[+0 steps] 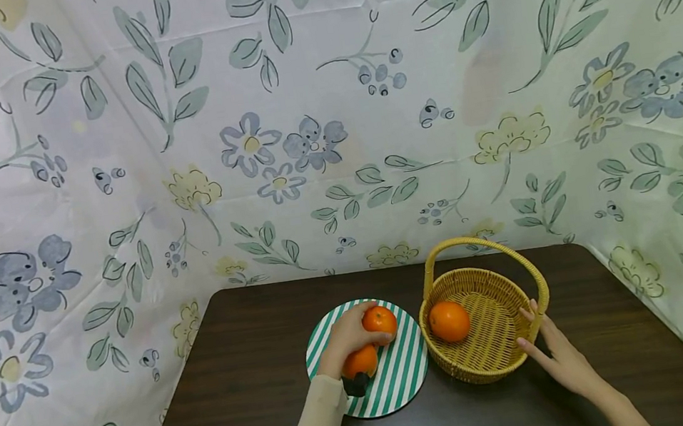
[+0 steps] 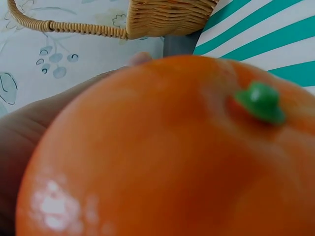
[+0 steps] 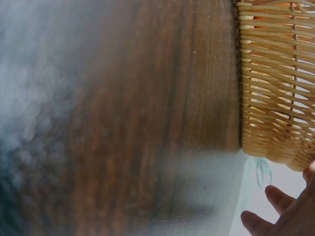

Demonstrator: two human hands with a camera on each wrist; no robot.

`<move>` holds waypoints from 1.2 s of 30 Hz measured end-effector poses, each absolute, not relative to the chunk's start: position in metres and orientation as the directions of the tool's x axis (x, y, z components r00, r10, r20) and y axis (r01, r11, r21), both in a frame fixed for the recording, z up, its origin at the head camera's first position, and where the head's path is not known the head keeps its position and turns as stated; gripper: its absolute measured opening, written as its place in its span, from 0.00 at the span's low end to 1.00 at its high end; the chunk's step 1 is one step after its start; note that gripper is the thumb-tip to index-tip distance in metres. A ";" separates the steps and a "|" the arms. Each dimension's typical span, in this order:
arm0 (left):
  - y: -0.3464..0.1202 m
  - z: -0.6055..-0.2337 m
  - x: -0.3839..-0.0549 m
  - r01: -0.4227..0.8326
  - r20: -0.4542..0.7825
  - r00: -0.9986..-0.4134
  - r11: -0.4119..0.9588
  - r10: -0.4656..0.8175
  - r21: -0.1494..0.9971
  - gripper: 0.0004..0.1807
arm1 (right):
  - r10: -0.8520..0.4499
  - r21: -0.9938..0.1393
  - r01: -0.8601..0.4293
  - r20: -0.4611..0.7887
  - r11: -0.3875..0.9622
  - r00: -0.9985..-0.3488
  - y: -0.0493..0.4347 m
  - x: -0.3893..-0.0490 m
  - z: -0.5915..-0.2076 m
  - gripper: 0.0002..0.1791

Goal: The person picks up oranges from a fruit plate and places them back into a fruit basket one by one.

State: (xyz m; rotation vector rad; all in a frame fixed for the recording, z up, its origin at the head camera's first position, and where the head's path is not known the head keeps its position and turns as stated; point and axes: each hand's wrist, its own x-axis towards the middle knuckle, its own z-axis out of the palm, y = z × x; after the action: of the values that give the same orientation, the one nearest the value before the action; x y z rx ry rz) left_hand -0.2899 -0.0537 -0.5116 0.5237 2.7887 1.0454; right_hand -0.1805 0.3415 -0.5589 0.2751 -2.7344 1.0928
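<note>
On a plate with green and white stripes lie two oranges. My left hand holds the farther orange, fingers over its top and thumb along the near side. Under that wrist sits the nearer orange. In the left wrist view an orange with a green stem fills the picture and hides most of the hand. A woven basket with a tall handle stands right of the plate, another orange inside it. My right hand touches the basket's right side by the handle, fingers spread.
Everything stands on a dark wooden table. A floral cloth hangs behind it and along both sides. The basket's arched handle rises above its rim. A small black device is on the left wrist.
</note>
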 end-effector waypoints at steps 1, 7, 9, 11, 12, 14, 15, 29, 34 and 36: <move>-0.054 -0.511 -0.290 0.279 0.011 -0.933 0.701 0.360 0.656 0.41 | -0.103 -0.659 -0.238 0.237 0.713 -0.966 0.341 -0.180 -0.559 0.36; -0.053 -0.509 -0.287 0.296 0.027 -0.930 0.704 0.367 0.646 0.41 | -0.099 -0.657 -0.237 0.241 0.716 -0.965 0.342 -0.181 -0.559 0.36; -0.053 -0.509 -0.287 0.305 0.036 -0.928 0.702 0.370 0.644 0.41 | -0.100 -0.660 -0.241 0.244 0.712 -0.965 0.342 -0.181 -0.560 0.36; -0.053 -0.508 -0.287 0.307 0.038 -0.928 0.703 0.371 0.642 0.41 | -0.103 -0.662 -0.244 0.245 0.708 -0.964 0.342 -0.181 -0.560 0.36; -0.053 -0.508 -0.287 0.309 0.040 -0.928 0.702 0.372 0.641 0.41 | -0.105 -0.665 -0.245 0.244 0.706 -0.964 0.343 -0.181 -0.559 0.36; -0.052 -0.508 -0.287 0.309 0.043 -0.928 0.699 0.371 0.645 0.41 | -0.109 -0.668 -0.248 0.244 0.702 -0.964 0.343 -0.181 -0.559 0.36; -0.052 -0.508 -0.287 0.311 0.044 -0.927 0.699 0.372 0.644 0.41 | -0.109 -0.669 -0.248 0.244 0.701 -0.964 0.343 -0.182 -0.559 0.36; -0.049 -0.502 -0.282 0.345 0.083 -0.920 0.689 0.383 0.638 0.39 | -0.119 -0.675 -0.273 0.267 0.686 -0.956 0.342 -0.182 -0.562 0.36; -0.046 -0.498 -0.282 0.355 0.091 -0.916 0.683 0.391 0.638 0.40 | -0.122 -0.670 -0.285 0.280 0.686 -0.952 0.343 -0.182 -0.563 0.36; -0.045 -0.496 -0.281 0.349 0.085 -0.917 0.678 0.391 0.647 0.40 | -0.121 -0.672 -0.284 0.279 0.684 -0.953 0.343 -0.182 -0.563 0.36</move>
State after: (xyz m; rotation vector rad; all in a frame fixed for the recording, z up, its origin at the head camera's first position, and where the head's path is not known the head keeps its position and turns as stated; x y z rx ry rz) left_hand -0.2813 -0.0446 -0.4958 0.6229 2.8221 1.0688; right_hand -0.1818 0.3429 -0.5627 0.3269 -2.6835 1.1236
